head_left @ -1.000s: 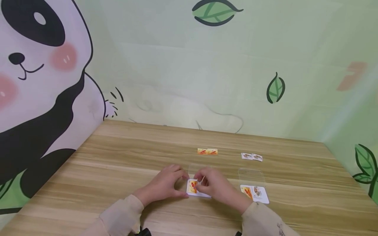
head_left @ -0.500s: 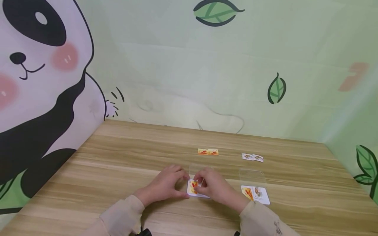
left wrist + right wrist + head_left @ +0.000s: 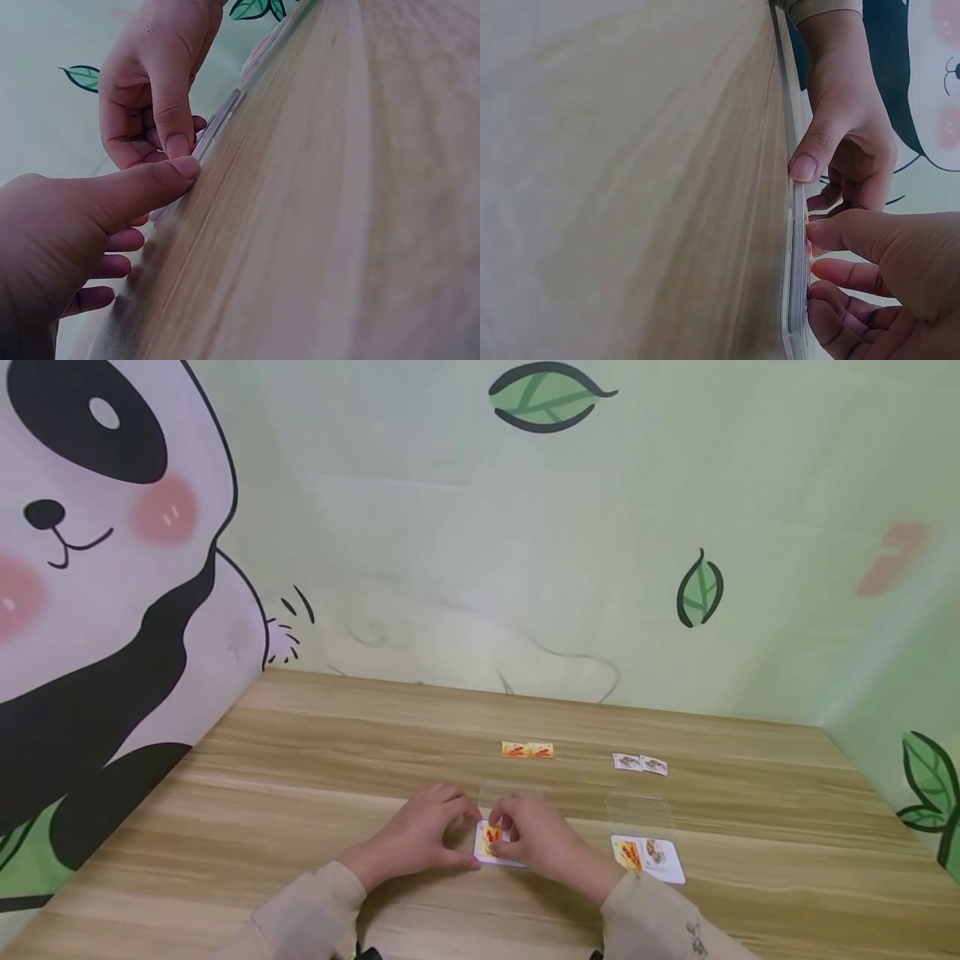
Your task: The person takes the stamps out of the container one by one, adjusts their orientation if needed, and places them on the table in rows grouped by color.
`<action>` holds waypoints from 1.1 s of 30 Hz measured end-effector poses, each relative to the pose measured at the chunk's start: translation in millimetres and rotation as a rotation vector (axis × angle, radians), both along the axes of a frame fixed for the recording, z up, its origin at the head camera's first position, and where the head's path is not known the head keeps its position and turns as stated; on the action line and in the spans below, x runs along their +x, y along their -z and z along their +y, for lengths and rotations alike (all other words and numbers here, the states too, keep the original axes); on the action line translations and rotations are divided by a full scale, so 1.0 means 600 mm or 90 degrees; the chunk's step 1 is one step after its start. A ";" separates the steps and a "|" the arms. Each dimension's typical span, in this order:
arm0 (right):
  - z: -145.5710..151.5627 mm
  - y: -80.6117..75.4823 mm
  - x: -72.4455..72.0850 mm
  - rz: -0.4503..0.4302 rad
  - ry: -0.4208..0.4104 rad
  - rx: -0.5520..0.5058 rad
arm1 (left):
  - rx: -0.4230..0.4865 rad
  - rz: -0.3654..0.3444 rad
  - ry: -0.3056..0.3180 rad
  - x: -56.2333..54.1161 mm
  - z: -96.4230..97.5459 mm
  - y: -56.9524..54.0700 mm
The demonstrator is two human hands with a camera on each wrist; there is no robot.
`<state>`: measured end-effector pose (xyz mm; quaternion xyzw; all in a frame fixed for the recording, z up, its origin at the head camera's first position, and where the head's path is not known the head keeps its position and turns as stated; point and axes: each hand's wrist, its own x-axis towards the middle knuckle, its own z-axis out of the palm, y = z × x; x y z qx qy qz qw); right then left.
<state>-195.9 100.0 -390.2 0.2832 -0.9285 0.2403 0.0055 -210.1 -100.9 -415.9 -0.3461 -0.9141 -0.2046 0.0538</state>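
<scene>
Left hand [image 3: 420, 831]: grips the white case [image 3: 502, 862] by its left side; hold it still.
Right hand [image 3: 542, 845]: pinches the yellow picture card [image 3: 486, 835]; square its edges before pressing.

Looks like kids' play corner; can't tell if in home or school. Shown by big cartoon panda [image 3: 135, 589] and green leaves [image 3: 551, 397] on pale green wall [image 3: 420, 535], behind wooden bench [image 3: 337, 718] with small picture cards [image 3: 485, 837].
</scene>
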 end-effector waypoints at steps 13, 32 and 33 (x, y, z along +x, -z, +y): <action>-0.001 -0.002 0.003 -0.008 0.006 0.004 | -0.002 0.002 -0.002 -0.001 0.000 0.002; -0.002 -0.003 0.007 0.004 0.001 0.003 | 0.001 0.004 -0.003 0.001 0.001 -0.001; -0.002 -0.003 0.007 0.006 0.002 0.004 | 0.001 0.005 -0.002 0.001 0.001 -0.001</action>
